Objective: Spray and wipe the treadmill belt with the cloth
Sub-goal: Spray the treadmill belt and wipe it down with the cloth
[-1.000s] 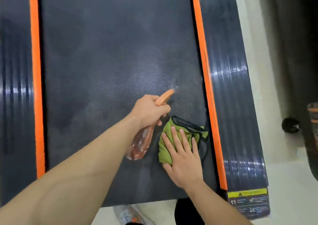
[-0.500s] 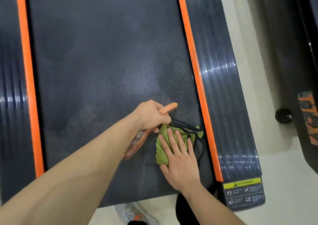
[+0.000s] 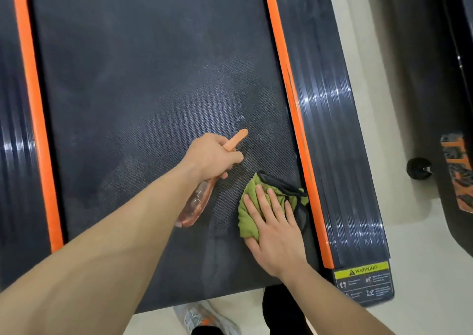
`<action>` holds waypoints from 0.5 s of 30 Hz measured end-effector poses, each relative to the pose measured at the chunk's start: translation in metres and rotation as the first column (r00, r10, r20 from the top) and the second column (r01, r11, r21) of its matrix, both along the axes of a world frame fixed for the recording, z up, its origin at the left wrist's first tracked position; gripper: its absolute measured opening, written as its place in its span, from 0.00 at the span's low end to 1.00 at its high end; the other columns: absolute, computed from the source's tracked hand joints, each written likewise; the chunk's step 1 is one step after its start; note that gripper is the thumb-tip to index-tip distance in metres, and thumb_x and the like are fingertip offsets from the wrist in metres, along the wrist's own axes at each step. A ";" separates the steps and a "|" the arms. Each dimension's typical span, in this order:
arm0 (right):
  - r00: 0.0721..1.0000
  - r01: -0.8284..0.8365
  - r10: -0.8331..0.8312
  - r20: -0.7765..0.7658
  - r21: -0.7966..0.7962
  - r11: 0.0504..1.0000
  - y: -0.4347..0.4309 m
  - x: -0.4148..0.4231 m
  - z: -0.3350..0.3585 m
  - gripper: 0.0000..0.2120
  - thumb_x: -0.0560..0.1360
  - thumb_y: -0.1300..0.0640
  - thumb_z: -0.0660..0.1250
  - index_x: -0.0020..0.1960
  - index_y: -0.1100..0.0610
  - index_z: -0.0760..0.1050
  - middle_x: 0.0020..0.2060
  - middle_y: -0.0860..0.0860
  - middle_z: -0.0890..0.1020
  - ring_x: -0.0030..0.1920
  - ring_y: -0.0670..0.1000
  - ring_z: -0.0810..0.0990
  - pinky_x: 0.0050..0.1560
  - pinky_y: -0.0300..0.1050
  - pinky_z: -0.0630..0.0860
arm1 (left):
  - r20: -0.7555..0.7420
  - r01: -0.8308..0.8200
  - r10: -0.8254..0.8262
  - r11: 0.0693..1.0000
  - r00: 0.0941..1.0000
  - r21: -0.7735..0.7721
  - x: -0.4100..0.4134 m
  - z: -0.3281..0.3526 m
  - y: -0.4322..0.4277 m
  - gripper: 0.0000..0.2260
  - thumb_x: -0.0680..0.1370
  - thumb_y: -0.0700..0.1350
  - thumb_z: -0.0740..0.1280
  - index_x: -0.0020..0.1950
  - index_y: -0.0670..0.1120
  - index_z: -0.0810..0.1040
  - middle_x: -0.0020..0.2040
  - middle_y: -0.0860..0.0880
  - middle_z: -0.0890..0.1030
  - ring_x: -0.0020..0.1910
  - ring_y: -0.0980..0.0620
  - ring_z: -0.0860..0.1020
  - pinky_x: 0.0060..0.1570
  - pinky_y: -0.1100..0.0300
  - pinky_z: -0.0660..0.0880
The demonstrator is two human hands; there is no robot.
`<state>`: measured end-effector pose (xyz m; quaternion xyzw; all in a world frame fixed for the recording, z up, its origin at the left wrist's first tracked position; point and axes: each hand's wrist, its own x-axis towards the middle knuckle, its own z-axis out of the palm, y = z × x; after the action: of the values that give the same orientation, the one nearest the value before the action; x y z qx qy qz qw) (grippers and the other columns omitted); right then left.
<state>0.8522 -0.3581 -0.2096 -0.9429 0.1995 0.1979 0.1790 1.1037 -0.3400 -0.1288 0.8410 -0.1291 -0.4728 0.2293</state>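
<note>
The dark textured treadmill belt [image 3: 143, 99] fills the view, with pale damp patches near its middle and a fresh wet spot just ahead of the nozzle. My left hand [image 3: 212, 155] grips a clear spray bottle [image 3: 197, 204] with an orange nozzle, held low over the belt and pointing up and right. To its right lies a green cloth [image 3: 249, 201] with black trim, bunched against the right side of the belt. My right hand [image 3: 273, 227] presses flat on the cloth, fingers straight.
Orange strips [image 3: 291, 99] and ribbed black side rails [image 3: 330, 119] flank the belt. A yellow warning label [image 3: 363, 273] sits at the rail's rear corner. Pale floor [image 3: 422, 270] lies to the right, with a black wheel [image 3: 418, 168]. My shoe [image 3: 202, 316] is below the belt's rear edge.
The left hand shifted the bottle slightly and a fresh wet spot appeared ahead of the nozzle. The view drifted. The right hand stays pressed on the cloth.
</note>
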 end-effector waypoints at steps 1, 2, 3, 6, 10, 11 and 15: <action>1.000 0.009 -0.009 -0.001 0.001 1.000 -0.006 0.009 0.000 0.38 0.77 0.38 0.54 0.83 0.45 0.45 0.83 0.49 0.43 0.82 0.55 0.42 0.79 0.59 0.46 | -0.023 -0.017 0.016 1.000 1.000 -0.016 0.001 0.000 0.002 0.04 0.73 0.45 0.74 0.40 0.47 0.84 0.39 0.47 0.87 0.27 0.51 0.84 0.46 0.53 0.83; 1.000 0.022 -0.022 0.005 -0.002 1.000 -0.014 0.022 0.000 0.37 0.78 0.38 0.53 0.83 0.45 0.45 0.83 0.50 0.43 0.82 0.55 0.42 0.80 0.60 0.46 | -0.036 -0.048 0.047 0.998 0.998 -0.031 0.004 0.000 0.005 0.02 0.73 0.45 0.74 0.42 0.47 0.85 0.42 0.49 0.87 0.27 0.52 0.84 0.44 0.56 0.82; 0.999 0.036 -0.036 0.017 -0.004 0.999 -0.024 0.037 -0.001 0.37 0.77 0.38 0.52 0.83 0.46 0.46 0.83 0.50 0.43 0.82 0.56 0.42 0.79 0.60 0.47 | -0.032 -0.088 0.086 0.995 0.996 -0.048 0.007 0.000 0.009 0.01 0.74 0.45 0.75 0.44 0.49 0.86 0.43 0.51 0.86 0.27 0.52 0.84 0.42 0.60 0.81; 0.995 0.083 -0.082 0.051 -0.019 0.996 -0.064 0.104 -0.010 0.37 0.76 0.37 0.47 0.83 0.47 0.47 0.83 0.52 0.43 0.82 0.57 0.44 0.79 0.62 0.48 | 0.016 -0.215 0.217 0.973 0.976 -0.089 0.020 -0.005 0.021 0.01 0.76 0.44 0.74 0.46 0.50 0.85 0.43 0.56 0.84 0.26 0.53 0.84 0.39 0.63 0.78; 0.988 0.125 -0.116 0.098 -0.089 0.988 -0.130 0.214 -0.019 0.38 0.78 0.36 0.49 0.83 0.49 0.44 0.82 0.55 0.42 0.82 0.58 0.43 0.79 0.62 0.45 | 0.019 -0.253 0.256 0.962 0.967 -0.101 0.035 -0.017 0.034 0.01 0.76 0.43 0.74 0.46 0.48 0.85 0.41 0.54 0.85 0.27 0.48 0.83 0.45 0.53 0.80; 0.983 0.162 -0.151 0.105 -0.101 0.982 -0.139 0.231 -0.021 0.38 0.79 0.36 0.51 0.83 0.49 0.44 0.82 0.55 0.43 0.82 0.58 0.42 0.79 0.62 0.44 | 0.023 -0.236 0.239 0.967 0.971 -0.096 0.037 -0.019 0.035 0.01 0.76 0.43 0.74 0.46 0.49 0.85 0.42 0.53 0.86 0.27 0.48 0.84 0.43 0.54 0.78; 0.968 0.217 -0.188 0.167 -0.177 0.960 -0.111 0.215 -0.023 0.40 0.77 0.35 0.54 0.83 0.49 0.47 0.83 0.55 0.48 0.82 0.58 0.47 0.79 0.62 0.48 | 0.001 -0.251 0.252 0.963 0.968 -0.096 0.043 -0.020 0.037 0.01 0.76 0.43 0.73 0.46 0.48 0.85 0.47 0.49 0.88 0.27 0.48 0.83 0.43 0.54 0.78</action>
<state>1.0670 -0.4687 -0.2327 -0.9424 0.2998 0.0872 0.1198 1.1465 -0.3027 -0.1484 0.8418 -0.0453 -0.4276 0.3263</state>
